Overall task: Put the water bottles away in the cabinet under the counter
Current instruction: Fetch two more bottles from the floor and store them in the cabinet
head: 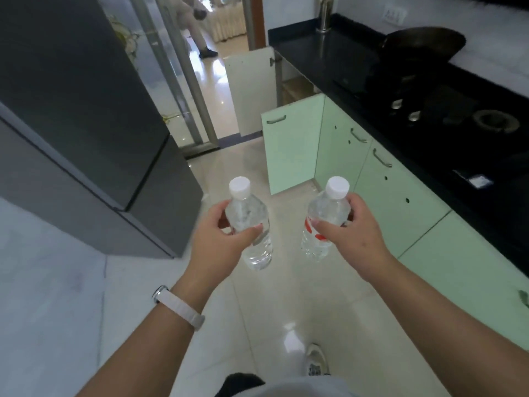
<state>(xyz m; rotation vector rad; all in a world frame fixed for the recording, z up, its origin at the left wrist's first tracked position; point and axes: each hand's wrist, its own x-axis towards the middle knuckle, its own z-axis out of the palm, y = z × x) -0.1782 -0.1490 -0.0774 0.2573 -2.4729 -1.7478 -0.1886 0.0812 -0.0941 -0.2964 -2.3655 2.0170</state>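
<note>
Shoe (316,359) at 6 o'clock on the tiled floor (257,310). White band (180,306) on L wrist. Left hand (220,233), 11 o'clock, wraps fingers + thumb round a clear bottle (247,209), white cap. Right hand (355,233), 1 o'clock, grips the red-label bottle (327,206). Both are held over the floor, near each other, not touching. Farther at 1 o'clock, a green cabinet door (292,150) stands open under the black counter (343,61). Wok (423,44) at 2, grey fridge (86,96) at 10.

We record clear bottles (251,224) with white caps (240,187), one red-labelled (313,227); mint cabinets (400,213); black counter (329,53); grey fridge (80,110); white wristband (183,306).
</note>
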